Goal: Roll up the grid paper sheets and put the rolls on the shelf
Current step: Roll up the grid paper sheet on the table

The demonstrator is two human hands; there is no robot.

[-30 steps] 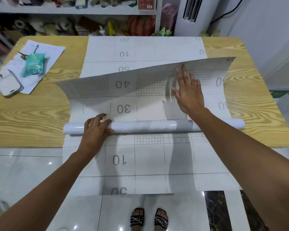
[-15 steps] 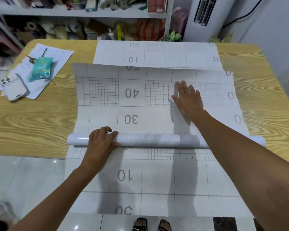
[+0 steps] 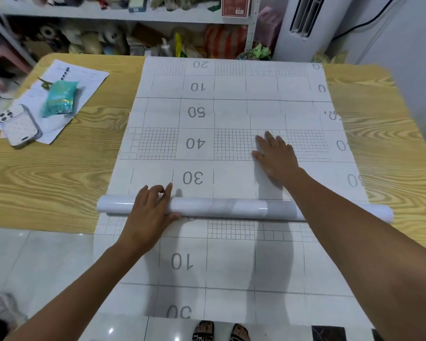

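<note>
I see a glossy tiled floor (image 3: 35,262) nearest, then the front edge of a wood-grain table (image 3: 47,173). A grid paper sheet (image 3: 231,262) hangs over that edge and lies flat across the tabletop. A roll (image 3: 219,207) lies crosswise on the sheet near the edge. The left hand (image 3: 150,212) grips the roll, fingers curled over its top. The right hand (image 3: 276,156) presses flat on the sheet beyond the roll, fingers straight and close together. A phone (image 3: 20,125) and a teal packet (image 3: 59,99) lie far left; the shelf (image 3: 108,16) stands behind.

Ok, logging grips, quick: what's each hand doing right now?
Left hand: curled over the paper roll.
Right hand: open, flat on the grid sheet.
</note>
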